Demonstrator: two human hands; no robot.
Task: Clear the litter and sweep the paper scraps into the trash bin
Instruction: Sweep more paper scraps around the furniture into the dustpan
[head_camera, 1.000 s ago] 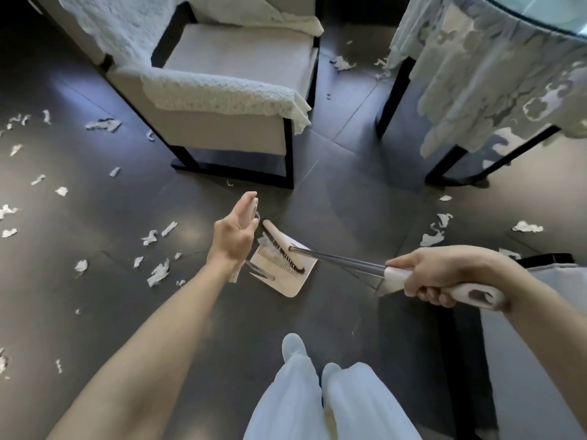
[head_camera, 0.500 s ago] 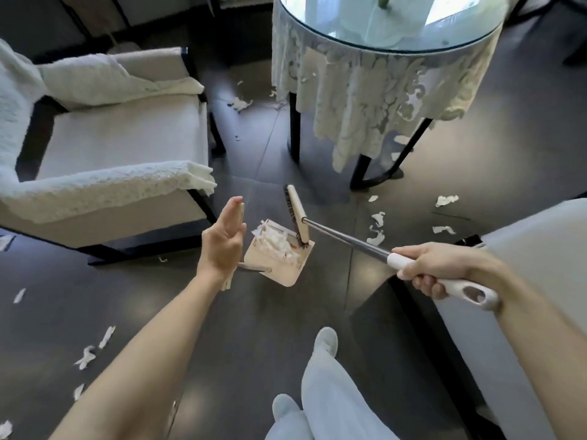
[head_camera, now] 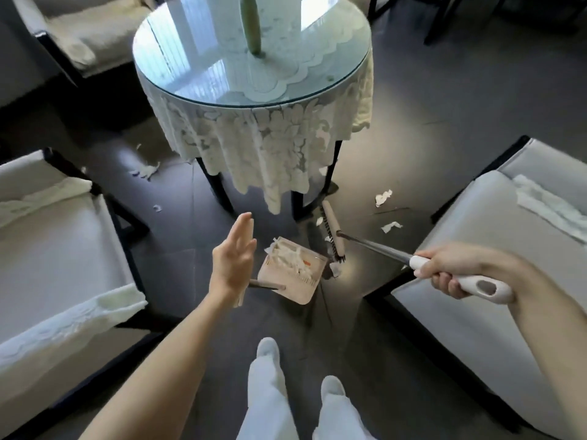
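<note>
The right hand (head_camera: 457, 269) is clamped round the white grip of the broom (head_camera: 374, 249), fingers curled under it and thumb along the top. The metal shaft slants down and to the left to the head (head_camera: 333, 230), which lies low over the floor (head_camera: 444, 122) with its dark bristles facing left, just beside the foot of the desk (head_camera: 317, 95). The left hand (head_camera: 233, 258) is held up edge-on with its fingers straight and together. The handle of the dustpan (head_camera: 295, 281) runs in behind its palm, and whether the thumb pinches that handle cannot be told. The two hands are well apart, with the dustpan between them. The dustpan lies tilted, its open edge turned toward the broom head, and a heap of white scraps (head_camera: 290, 257) lies inside it. A few more bits cling by the bristles at the pan's right corner. Loose scraps lie on the floor to the right of the head and others to the left, beyond the desk's leg. A lace cloth (head_camera: 270, 144) hangs from the round glass top. Pale chairs (head_camera: 57, 249) stand on both sides, and white trouser legs (head_camera: 266, 395) show at the bottom.
</note>
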